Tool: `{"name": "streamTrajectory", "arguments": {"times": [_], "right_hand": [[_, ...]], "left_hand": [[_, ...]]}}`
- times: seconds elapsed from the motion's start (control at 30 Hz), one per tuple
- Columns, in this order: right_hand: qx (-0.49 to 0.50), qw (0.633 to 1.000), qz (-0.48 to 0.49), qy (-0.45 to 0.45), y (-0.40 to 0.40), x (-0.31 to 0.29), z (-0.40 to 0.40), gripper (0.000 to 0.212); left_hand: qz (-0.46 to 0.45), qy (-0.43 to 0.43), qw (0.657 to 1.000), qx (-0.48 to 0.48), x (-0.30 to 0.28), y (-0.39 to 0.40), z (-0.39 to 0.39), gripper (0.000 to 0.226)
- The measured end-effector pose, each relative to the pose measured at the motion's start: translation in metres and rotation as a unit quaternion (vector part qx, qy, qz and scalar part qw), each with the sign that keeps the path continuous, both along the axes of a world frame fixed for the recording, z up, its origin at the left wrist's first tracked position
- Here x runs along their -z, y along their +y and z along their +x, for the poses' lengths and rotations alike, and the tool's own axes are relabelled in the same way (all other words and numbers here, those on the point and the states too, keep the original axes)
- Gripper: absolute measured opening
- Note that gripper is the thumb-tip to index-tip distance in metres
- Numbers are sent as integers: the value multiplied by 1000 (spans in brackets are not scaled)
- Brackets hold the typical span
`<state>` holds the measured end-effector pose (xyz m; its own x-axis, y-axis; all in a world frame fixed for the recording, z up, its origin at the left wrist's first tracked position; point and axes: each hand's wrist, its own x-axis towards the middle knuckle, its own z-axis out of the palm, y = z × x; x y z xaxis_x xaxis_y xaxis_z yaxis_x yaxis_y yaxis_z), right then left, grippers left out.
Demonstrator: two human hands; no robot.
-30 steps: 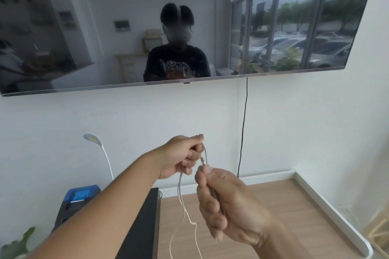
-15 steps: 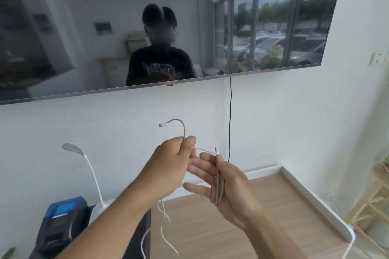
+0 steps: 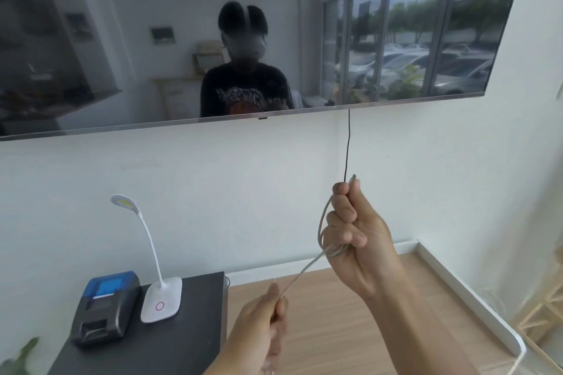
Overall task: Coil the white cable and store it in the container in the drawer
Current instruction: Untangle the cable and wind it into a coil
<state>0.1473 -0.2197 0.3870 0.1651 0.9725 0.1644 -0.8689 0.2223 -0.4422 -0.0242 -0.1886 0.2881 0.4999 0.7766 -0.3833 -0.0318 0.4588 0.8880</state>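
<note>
My right hand (image 3: 355, 233) is raised in front of the wall and closed around the white cable (image 3: 320, 224). One plug end sticks up above its fingers, and a loop runs down the side of the fist. From there the cable stretches taut, down and to the left, to my left hand (image 3: 268, 318), which pinches it low in the view. The rest of the cable hangs below the left hand, out of sight. No drawer or container is visible.
A black cabinet top (image 3: 189, 341) at lower left carries a blue and black printer (image 3: 103, 307) and a white gooseneck lamp (image 3: 152, 280). A wall television (image 3: 122, 39) hangs above, with a black cord (image 3: 347, 146) dropping from it. Wooden floor (image 3: 335, 313) and white skirting lie below.
My right hand went from open with cable across the palm to a raised fist on it. My left hand dropped low and drew the cable taut. The view swung left.
</note>
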Motion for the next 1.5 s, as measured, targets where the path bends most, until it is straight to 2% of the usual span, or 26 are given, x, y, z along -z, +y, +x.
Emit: {"name": "streamTrajectory", "arguments": {"times": [0.07, 0.17, 0.27, 0.33, 0.47, 0.6, 0.7, 0.8, 0.83, 0.87, 0.97, 1.03, 1.13, 1.27, 1.33, 1.4, 1.5], "right_hand": [[-49, 998, 19, -20, -8, -4, -7, 35], [-111, 991, 40, -58, -21, 4, -21, 40], [-137, 981, 42, -127, -31, 21, -35, 44], [-154, 975, 38, -154, -35, 30, -39, 44], [-154, 971, 40, -177, -34, 37, -39, 49], [-129, 973, 36, -189, -30, 45, -36, 52], [-77, 976, 45, -197, -29, 48, -39, 52], [10, 979, 41, -199, -24, 49, -38, 55], [39, 980, 26, -192, -22, 48, -37, 55], [62, 981, 8, -182, -20, 48, -34, 55], [94, 984, -34, -145, -14, 44, -21, 55], [112, 984, -43, -128, -12, 41, -12, 54], [124, 986, -48, -105, -8, 33, -4, 47], [90, 995, -25, -20, -4, 32, 2, 39], [77, 997, -14, 2, -5, 29, 2, 37], [76, 997, -4, 12, -7, 25, 2, 32], [62, 998, -10, 9, -13, 21, 2, 20]], "left_hand": [[-42, 5, 999, 27, -3, 11, -2, 49], [-31, -4, 999, 43, -26, 33, -1, 47], [-10, -49, 997, 56, -65, 55, 4, 48], [39, -38, 996, 72, -94, 62, 10, 48], [198, 65, 973, 96, -134, 54, 21, 44], [372, 191, 908, 38, -143, 28, 27, 50], [516, 243, 821, -33, -139, 8, 27, 49], [595, 283, 748, -87, -126, -9, 25, 47], [607, 279, 738, -96, -119, -15, 25, 46], [606, 256, 748, -95, -112, -20, 24, 45], [549, 121, 824, -76, -87, -33, 25, 40], [515, 70, 852, -66, -70, -40, 27, 38], [477, 46, 877, -41, -45, -46, 26, 40], [456, 49, 888, -23, -21, -44, 22, 37], [420, 35, 907, -21, -16, -39, 18, 38], [354, 23, 935, -25, -15, -30, 13, 42], [209, 5, 978, -12, -15, -15, 8, 52]]}}
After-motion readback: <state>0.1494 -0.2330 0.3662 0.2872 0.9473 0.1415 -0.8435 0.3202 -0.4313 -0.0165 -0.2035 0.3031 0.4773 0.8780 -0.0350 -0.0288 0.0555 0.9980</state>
